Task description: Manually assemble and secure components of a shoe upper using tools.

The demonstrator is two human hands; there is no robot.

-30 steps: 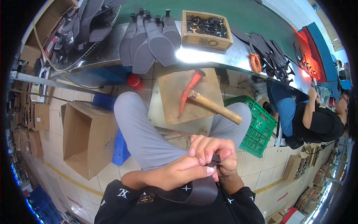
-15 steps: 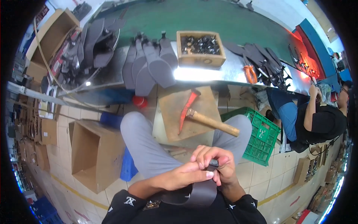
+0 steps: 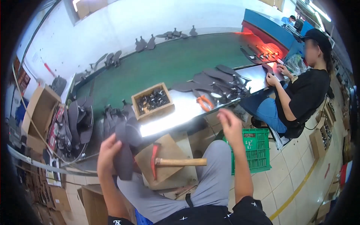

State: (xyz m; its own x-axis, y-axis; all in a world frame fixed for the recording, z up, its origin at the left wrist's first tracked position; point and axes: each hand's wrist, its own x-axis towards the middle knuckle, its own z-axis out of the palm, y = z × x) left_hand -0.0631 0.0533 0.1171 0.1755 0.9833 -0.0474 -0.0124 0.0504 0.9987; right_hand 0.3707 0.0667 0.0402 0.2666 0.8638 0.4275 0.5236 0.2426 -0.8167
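sole in dark grey stands roughly upright at the near left, grasped along its left side by the thumb and fingers of the left hand. its far end overlaps other grey soles on the metal-edged bench, so whether it touches them is hard to tell. the right hand is released and holds nothing, fingers loosely bent, near orange-handled pliers at the bench edge. at the near centre, a hammer with a red head and wooden handle lies on a brown board, its handle reaching right. farther off, a wooden box of small dark pieces sits left of a heap of dark soles. to the right stands a green crate; beyond it, a seated co-worker in a black cap handles a dark item.
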